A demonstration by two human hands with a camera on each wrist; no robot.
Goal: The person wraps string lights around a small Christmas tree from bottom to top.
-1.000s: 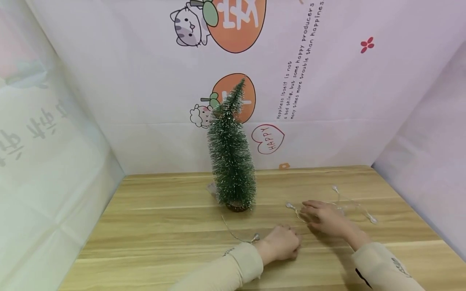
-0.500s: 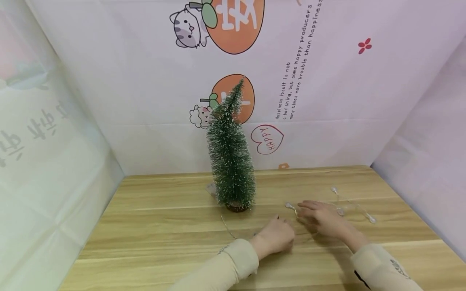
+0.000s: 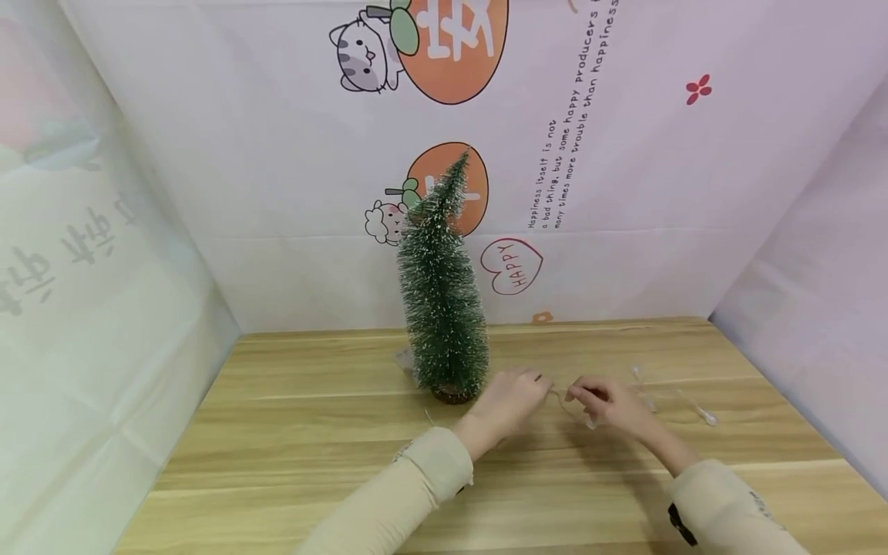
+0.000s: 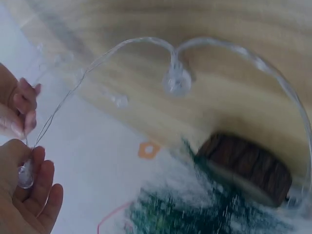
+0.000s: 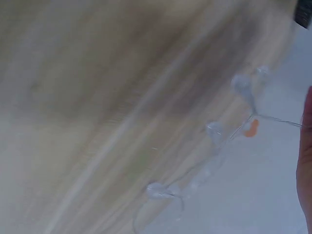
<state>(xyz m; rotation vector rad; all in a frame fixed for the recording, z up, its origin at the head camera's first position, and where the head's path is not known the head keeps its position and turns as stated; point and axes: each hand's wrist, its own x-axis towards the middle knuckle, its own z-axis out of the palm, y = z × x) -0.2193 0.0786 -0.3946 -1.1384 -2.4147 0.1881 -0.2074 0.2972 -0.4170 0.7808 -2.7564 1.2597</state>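
My left hand [image 3: 509,402] is beside the lower part of a small artificial Christmas tree [image 3: 444,308]. In the left wrist view, its thumb and fingers pinch the wire of a clear string of lights next to one bulb [image 4: 25,176]. From there the wire loops past another bulb [image 4: 176,82] toward the tree's brown wooden base [image 4: 246,168]. My right hand [image 3: 616,406], a short gap to the right, pinches the same string of lights. Several bulbs [image 5: 213,130] trail from that hand, as the right wrist view shows.
The loose end of the lights [image 3: 708,418] lies on the right part of the wood-grain table [image 3: 291,462]. A small pale tag [image 3: 405,358] shows by the tree's left side. Printed cloth [image 3: 624,193] hangs behind the table and along both sides.
My left hand has moved forward, up toward the tree. My right hand has lifted slightly and changed from lying over the wire to pinching it; a stretch of wire now spans between the hands.
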